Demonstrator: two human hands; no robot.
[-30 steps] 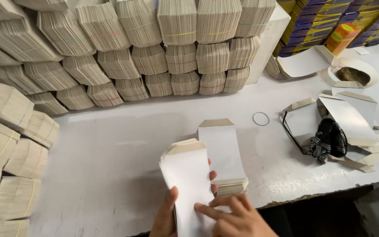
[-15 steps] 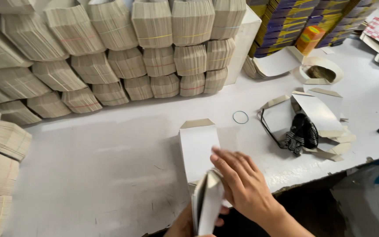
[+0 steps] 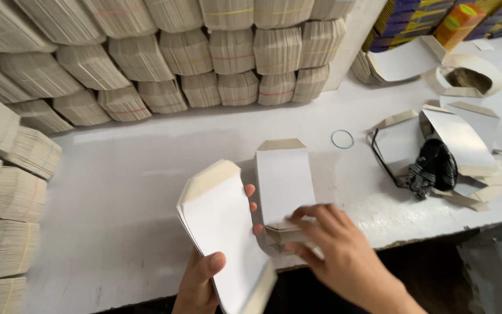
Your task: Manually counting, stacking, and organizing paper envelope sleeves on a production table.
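The left hand grips a fanned sheaf of white flat cartons, while the right hand pinches the near end of the carton stack on the bench.

I see a blue rubber band lying flat on the white desk. Just right of it: a black cord bundle among loose white flat cartons. Behind it, a wall of banded carton bundles. Far right of it, a tape roll; beyond that, colourful boxes.
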